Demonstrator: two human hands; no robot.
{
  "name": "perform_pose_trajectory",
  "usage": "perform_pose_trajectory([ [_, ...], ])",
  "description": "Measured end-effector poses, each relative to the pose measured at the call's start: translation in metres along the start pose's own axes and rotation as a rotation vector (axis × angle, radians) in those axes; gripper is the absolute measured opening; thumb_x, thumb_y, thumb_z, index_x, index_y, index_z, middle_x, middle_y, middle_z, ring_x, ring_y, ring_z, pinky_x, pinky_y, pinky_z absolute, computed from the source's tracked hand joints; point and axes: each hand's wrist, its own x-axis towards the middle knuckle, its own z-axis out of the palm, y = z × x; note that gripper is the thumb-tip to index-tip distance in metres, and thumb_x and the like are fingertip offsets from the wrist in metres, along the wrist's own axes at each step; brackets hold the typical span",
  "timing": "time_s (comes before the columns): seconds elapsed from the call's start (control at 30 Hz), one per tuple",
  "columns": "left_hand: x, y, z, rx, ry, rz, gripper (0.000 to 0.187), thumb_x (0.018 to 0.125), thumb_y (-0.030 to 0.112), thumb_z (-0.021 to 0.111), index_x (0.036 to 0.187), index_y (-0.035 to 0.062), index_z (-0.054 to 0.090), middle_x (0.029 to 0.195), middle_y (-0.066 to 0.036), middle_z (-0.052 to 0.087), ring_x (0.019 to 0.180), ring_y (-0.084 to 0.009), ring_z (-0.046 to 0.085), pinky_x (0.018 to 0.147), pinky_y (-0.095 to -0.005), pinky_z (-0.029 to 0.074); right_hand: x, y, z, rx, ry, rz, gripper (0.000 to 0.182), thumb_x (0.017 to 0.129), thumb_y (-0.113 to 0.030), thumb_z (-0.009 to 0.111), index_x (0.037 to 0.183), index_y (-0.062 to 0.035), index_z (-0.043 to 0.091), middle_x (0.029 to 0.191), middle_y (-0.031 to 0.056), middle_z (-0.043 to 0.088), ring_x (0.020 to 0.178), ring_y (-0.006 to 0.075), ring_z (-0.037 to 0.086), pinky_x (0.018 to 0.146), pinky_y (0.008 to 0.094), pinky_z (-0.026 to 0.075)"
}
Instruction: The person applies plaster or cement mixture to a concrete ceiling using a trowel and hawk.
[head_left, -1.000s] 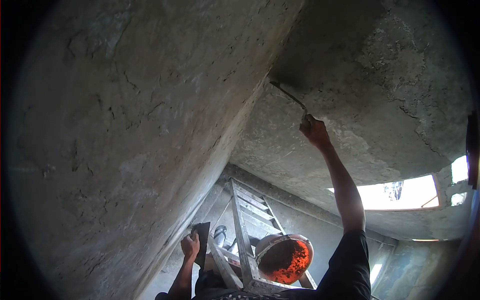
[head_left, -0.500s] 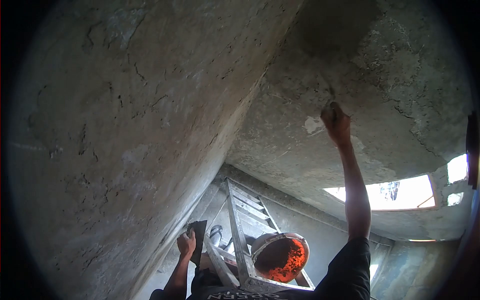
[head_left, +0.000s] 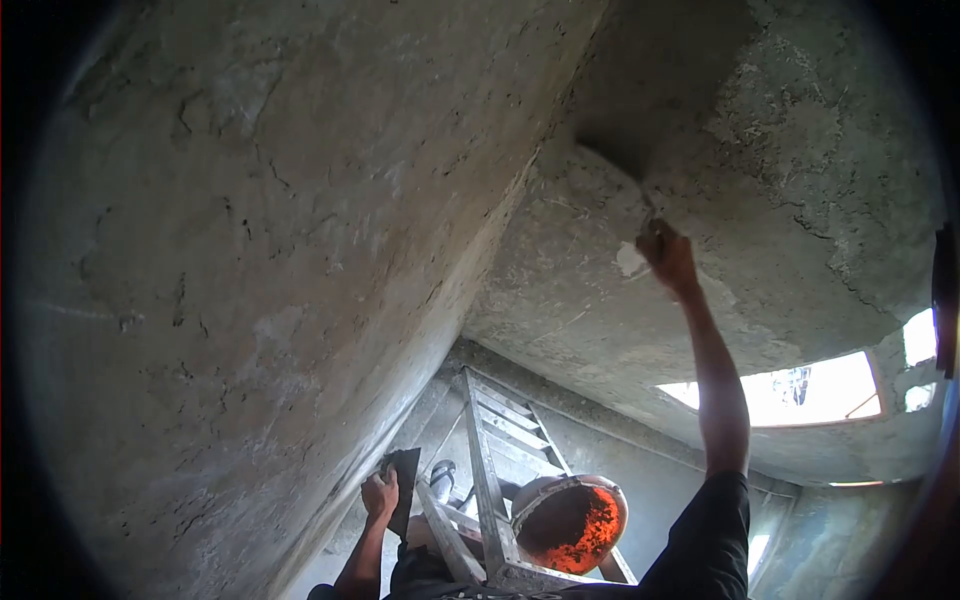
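Observation:
My right hand (head_left: 668,258) is raised high against the rough plastered wall (head_left: 780,240), closed round the handle of a trowel (head_left: 622,155). The trowel's blade lies near a darker patch of plaster and is blurred by motion. Low on the left, my left hand (head_left: 380,493) grips a flat dark board (head_left: 404,490), held on edge beside the other wall (head_left: 230,300). Between my arms, a round bucket (head_left: 621,500) with an orange and dark inside rests at the top of the ladder.
A metal ladder (head_left: 482,470) stands below me, with a sandalled foot (head_left: 442,476) beside its rail. A bright opening (head_left: 815,392) cuts through the right wall. The two walls meet in a slanting corner above the ladder.
My right hand has moved slightly down and left, and the trowel blade now shows, swung to the left. The view has shifted a little; my left hand still holds the board.

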Motion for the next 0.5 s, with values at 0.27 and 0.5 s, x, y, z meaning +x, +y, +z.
perform_pose_trajectory([
  [0.27, -0.002, -0.020, 0.023, 0.027, 0.120, 0.095, 0.049, 0.084, 0.045, 0.053, 0.070, 0.0000, 0.065, 0.071, -0.023, 0.063, 0.070, -0.0394, 0.063, 0.063, -0.0459, 0.049, -0.004, -0.028, -0.038, 0.127, 0.078, 0.091, 0.031, 0.078, -0.023, 0.065, 0.096, 0.0008, 0.059, 0.058, 0.0162, 0.057, 0.049, 0.0187, 0.054, 0.049, 0.0328, 0.042],
  [0.5, -0.003, 0.003, 0.001, 0.003, 0.003, 0.040, 0.049, 0.083, 0.044, 0.056, 0.083, -0.0038, 0.066, 0.081, -0.025, 0.064, 0.078, -0.0399, 0.064, 0.071, -0.0449, 0.051, -0.012, 0.019, 0.059, -0.023, -0.052, -0.144, 0.030, 0.076, -0.024, 0.064, 0.094, -0.0006, 0.059, 0.063, 0.0146, 0.062, 0.059, 0.0190, 0.063, 0.054, 0.0342, 0.048],
])
